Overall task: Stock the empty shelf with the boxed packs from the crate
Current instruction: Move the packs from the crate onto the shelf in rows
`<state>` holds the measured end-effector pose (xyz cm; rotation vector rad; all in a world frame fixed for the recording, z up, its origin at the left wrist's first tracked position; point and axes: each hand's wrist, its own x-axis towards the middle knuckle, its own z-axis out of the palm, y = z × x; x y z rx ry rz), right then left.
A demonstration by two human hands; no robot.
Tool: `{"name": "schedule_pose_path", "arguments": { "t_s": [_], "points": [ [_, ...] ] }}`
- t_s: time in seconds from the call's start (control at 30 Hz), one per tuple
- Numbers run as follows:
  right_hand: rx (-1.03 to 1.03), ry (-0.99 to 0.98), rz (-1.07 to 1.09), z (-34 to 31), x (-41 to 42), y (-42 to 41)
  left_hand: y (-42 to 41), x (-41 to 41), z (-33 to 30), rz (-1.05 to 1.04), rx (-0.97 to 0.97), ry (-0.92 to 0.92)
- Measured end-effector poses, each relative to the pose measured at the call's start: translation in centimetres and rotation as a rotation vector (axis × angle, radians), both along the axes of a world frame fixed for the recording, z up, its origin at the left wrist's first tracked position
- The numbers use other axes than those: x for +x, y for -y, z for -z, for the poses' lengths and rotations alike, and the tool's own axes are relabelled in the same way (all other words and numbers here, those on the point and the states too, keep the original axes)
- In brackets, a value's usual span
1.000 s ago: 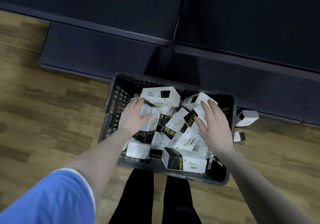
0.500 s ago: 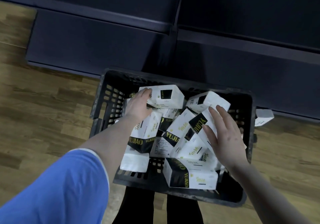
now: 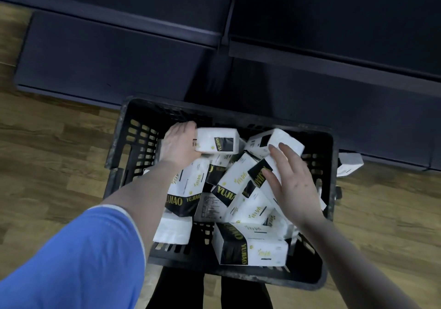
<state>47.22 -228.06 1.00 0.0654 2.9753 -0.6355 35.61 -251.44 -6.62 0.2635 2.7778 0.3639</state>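
A black slotted crate [image 3: 133, 141] stands on the floor and holds several white-and-black boxed packs in a jumble. My left hand [image 3: 177, 145] grips the left end of the top pack [image 3: 218, 141] at the crate's far side, fingers curled over its far edge. My right hand [image 3: 292, 184] lies with spread fingers on a tilted pack [image 3: 260, 172], its fingertips reaching the pack [image 3: 284, 139] at the far right. Whether that hand pinches anything is not visible. The dark empty shelf [image 3: 114, 55] runs just behind the crate.
A loose pack [image 3: 349, 165] lies on the wooden floor [image 3: 52, 146] to the right of the crate, against the shelf base. A vertical shelf post [image 3: 226, 29] divides the two shelf bays. My dark-trousered legs [image 3: 181, 292] stand right behind the crate.
My left hand moved from the lower left packs up to the top pack and closed round its end. My right hand slid slightly forward over the right packs. The camera came closer.
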Motion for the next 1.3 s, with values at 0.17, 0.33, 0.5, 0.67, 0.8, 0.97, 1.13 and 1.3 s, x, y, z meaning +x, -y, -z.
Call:
{"name": "schedule_pose_path", "arguments": {
  "t_s": [0.17,0.33,0.5,0.67,0.8,0.97,1.13,1.3],
  "points": [
    [0.004,-0.017,-0.042,-2.4,-0.5,-0.2,-0.6,0.2,-4.3,0.170,-0.033,-0.002],
    [0.061,-0.014,-0.082,-6.4,-0.6,-0.8,-1.3,1.1,-9.9,0.260,-0.111,-0.011],
    [0.141,0.010,-0.144,-12.0,-0.8,-1.8,-1.7,3.5,-16.3,0.265,-0.096,-0.053],
    [0.181,-0.056,-0.178,-18.3,-1.1,-2.7,-2.1,3.7,-24.1,0.303,-0.079,-0.088],
    [0.245,-0.085,-0.184,-22.9,-0.7,-2.5,-2.3,3.5,-30.5,0.339,-0.071,-0.155],
    [0.241,-0.205,-0.210,-30.1,-0.3,-1.3,-2.1,3.1,-38.0,0.392,-0.084,-0.251],
    [0.261,-0.312,-0.191,-37.3,-0.7,-1.8,-2.7,2.8,-45.5,0.412,-0.028,-0.308],
    [0.278,-0.381,-0.188,-43.1,-1.3,-3.8,-5.0,2.2,-51.0,0.376,0.073,-0.353]
  ]
}}
